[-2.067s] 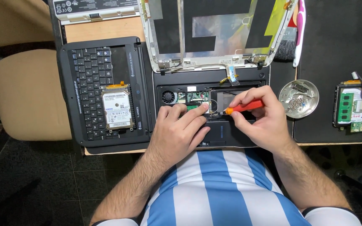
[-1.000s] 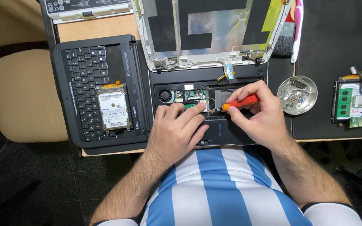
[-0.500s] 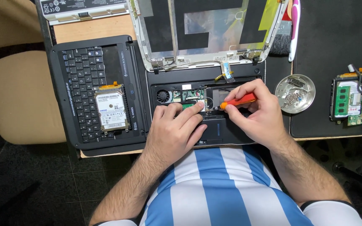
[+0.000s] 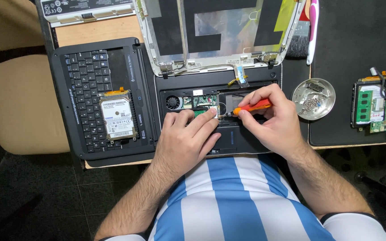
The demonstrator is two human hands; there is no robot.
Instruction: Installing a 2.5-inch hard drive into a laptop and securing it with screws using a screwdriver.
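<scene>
Screwdriver (image 4: 252,107) with the orange handle sits pinched in my right hand (image 4: 271,122), fingers closed round it, its tip down inside the opened laptop base (image 4: 228,134) at the table's near edge. My left hand (image 4: 185,143) rests flat on that base, fingers loosely bent, holding nothing, fingertips just beside the tip. Left of it lies a detached keyboard panel (image 4: 86,80) with a hard drive (image 4: 118,117) on top. Right, a small metal dish (image 4: 313,98) holds screws; farther right lies a green circuit board (image 4: 378,107). Beyond stands the stripped screen lid (image 4: 220,33).
</scene>
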